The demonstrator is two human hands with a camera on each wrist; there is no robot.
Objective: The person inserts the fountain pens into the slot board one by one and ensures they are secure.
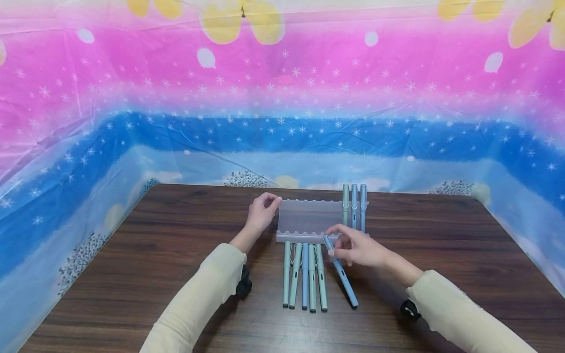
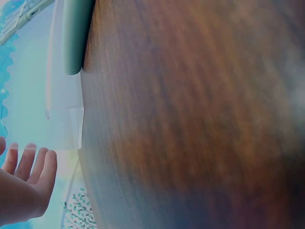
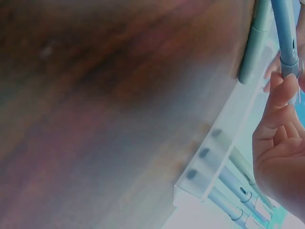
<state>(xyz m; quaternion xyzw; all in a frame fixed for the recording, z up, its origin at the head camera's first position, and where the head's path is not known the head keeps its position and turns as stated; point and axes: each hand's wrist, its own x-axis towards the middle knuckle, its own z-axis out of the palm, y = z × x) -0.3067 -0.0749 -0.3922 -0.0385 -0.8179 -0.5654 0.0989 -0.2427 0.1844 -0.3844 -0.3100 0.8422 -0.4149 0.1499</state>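
Observation:
My right hand [image 1: 355, 246] pinches a blue fountain pen [image 1: 342, 277] near its capped upper end, the pen slanting over the table in front of the rack. In the right wrist view thumb and fingers close round that pen [image 3: 286, 38]. A clear plastic pen rack [image 1: 309, 215] with notched edges stands at the table's middle. My left hand [image 1: 262, 214] touches the rack's upper left corner with its fingertips. Three pens, one green [image 1: 346, 203] and two blue [image 1: 354, 206], lie in the slots at the rack's right end.
A row of several pens [image 1: 304, 277], mostly green with one blue, lies on the table just in front of the rack. The brown wood table [image 1: 176, 220] reaches back to a patterned pink and blue cloth [image 1: 282, 122] that hangs behind and at the sides.

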